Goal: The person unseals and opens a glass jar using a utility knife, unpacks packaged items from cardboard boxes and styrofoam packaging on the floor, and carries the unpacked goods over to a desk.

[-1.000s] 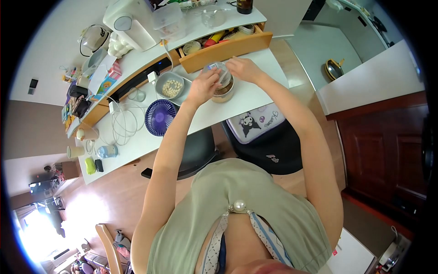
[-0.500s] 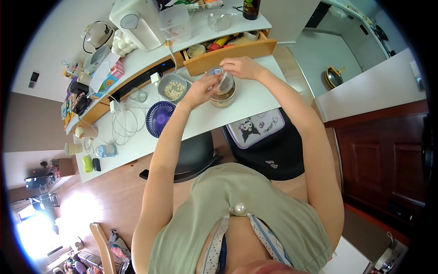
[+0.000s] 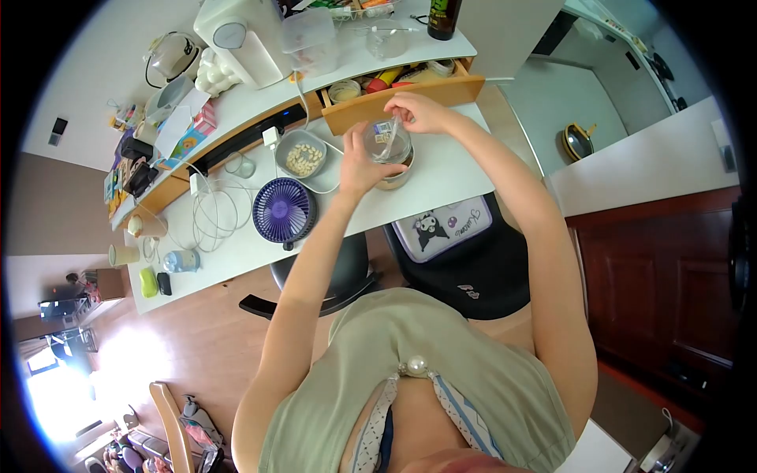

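The desk [image 3: 453,162] crosses the upper half of the frame, lying a touch lower and further right than half a second ago, with its near edge rising from lower left to the right. Bare white surface opens right of centre, between the jar and the desk's right edge, and another bare strip runs along the near edge below the jar. The drawer [image 3: 453,94] stands pulled out at upper centre, its front just beyond the jar and partly behind the right hand [image 3: 422,113], so room on that side is tight. The left hand [image 3: 363,162] has spread since the earlier frame, thumb along the near edge of the lid [image 3: 401,143] and fingers raised at its left; how firmly it grips I cannot tell. The right hand, palm down and wrist bent, pinches a clear strip [image 3: 389,142] over the lid. The fan [image 3: 285,210], left of centre, now shows whole, clear of the forearm that partly covered it. The bowl [image 3: 289,144] of white pieces sits above it, near the left wrist. The jar [image 3: 396,180] is at upper centre beneath the lid, its brown contents partly visible. The lid, angled up earlier, now looks flatter.
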Available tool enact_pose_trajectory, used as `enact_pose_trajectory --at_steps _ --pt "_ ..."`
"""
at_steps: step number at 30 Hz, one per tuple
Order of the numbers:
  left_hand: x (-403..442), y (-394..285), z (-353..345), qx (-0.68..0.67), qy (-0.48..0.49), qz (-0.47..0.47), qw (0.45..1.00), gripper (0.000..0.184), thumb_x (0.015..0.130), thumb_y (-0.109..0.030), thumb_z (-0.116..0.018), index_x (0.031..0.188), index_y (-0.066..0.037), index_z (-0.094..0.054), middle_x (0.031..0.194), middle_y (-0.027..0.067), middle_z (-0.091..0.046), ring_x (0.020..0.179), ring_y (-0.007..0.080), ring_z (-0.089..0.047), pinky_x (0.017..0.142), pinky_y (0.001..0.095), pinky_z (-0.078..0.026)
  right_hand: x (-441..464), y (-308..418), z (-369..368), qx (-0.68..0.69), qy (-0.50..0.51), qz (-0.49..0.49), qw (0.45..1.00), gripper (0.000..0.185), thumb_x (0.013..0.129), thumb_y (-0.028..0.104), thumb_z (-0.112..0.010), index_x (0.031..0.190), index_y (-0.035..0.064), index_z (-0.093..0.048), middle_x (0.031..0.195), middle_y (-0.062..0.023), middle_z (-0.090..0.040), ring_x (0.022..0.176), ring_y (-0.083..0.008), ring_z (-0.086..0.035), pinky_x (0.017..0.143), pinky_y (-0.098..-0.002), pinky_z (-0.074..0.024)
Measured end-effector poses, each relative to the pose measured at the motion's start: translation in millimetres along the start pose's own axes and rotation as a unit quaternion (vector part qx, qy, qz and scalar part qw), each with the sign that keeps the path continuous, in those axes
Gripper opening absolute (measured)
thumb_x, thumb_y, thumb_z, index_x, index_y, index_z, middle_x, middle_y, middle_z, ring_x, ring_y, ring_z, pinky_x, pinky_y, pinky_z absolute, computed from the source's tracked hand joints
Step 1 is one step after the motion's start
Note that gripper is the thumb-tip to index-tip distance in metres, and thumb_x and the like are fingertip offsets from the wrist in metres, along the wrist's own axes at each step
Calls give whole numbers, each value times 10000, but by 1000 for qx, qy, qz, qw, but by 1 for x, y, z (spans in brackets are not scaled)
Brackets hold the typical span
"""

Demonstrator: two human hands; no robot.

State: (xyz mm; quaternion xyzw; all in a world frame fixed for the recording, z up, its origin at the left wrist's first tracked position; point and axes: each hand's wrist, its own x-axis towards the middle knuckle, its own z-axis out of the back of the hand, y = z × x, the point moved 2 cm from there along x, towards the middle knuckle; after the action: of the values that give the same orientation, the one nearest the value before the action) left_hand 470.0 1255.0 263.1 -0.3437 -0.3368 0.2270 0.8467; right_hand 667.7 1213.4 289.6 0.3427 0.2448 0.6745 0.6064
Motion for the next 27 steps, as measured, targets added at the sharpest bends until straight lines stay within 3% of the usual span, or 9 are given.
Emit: enact_pose_trajectory --at_steps 2,6,9,12,15,16,20,23,27 --pt "-3 0 -13 34 -13 58 998 1049 430 -400 -890 1284 -76 -376 1189 159 -478 1098 342 -506 900 398 -464 0 -11 -3 -51 -15 66 996 189 738 -66 -549 903 17 -589 940 -96 -581 817 -217 -602 691 -318 -495" --pt "4 0 -8 28 28 68 997 956 472 -385 -868 1263 -85 -421 1183 153 -509 1085 317 -530 905 392 -461 -5 -27 -8 -132 -13 82 988 155 752 -26 -559 901 14 -581 994 -99 -619 829 -265 -625 676 -370 -493" --pt "15 15 7 -4 114 12 993 915 490 -376 -854 1259 -91 -448 1196 148 -528 1093 307 -533 926 383 -446 -13 -26 -14 15 -29 -5 999 128 769 20 -569 896 37 -566 963 -68 -610 785 -294 -613 661 -374 -496" --pt "25 15 8 -1 220 25 975 967 488 -358 -862 1297 -80 -412 1233 148 -519 1125 303 -519 974 371 -406 8 8 -8 -160 -114 97 976 136 781 50 -565 914 58 -541 935 -75 -593 747 -300 -609 624 -366 -499" --pt "19 23 -2 -102 199 44 974 1053 471 -305 -886 1333 -58 -334 1258 133 -498 1176 271 -485 1017 364 -368 40 17 -11 -260 -64 180 946 164 786 61 -557 946 71 -525 917 -73 -583 741 -293 -610 603 -368 -494" --pt "16 30 -7 -163 181 1 970 1212 441 -264 -913 1382 -53 -179 1325 141 -405 1225 277 -429 1043 390 -340 48 23 -12 -234 -86 195 949 134 797 60 -549 932 64 -541 902 -75 -583 742 -299 -607 615 -372 -495" --pt "-8 58 -28 -270 40 19 962 1370 431 -315 -928 1391 -71 18 1366 181 -251 1231 332 -392 1030 440 -343 66 53 -8 -98 -176 188 961 146 811 2 -535 945 48 -568 904 -75 -585 805 -242 -595 678 -321 -480" --pt "-13 54 -32 -307 0 29 951 1310 428 -345 -924 1363 -75 -48 1343 186 -269 1237 317 -378 1016 440 -353 62 96 -15 4 -166 177 970 161 801 -34 -507 928 39 -575 905 -70 -602 829 -222 -596 718 -300 -475" --pt "-20 61 -27 -170 -42 -22 984 1215 416 -379 -913 1301 -97 -128 1316 215 -294 1189 336 -406 971 451 -378 22 143 -11 58 -91 201 974 232 778 -77 -470 946 26 -593 927 -66 -619 882 -185 -608 741 -280 -479"
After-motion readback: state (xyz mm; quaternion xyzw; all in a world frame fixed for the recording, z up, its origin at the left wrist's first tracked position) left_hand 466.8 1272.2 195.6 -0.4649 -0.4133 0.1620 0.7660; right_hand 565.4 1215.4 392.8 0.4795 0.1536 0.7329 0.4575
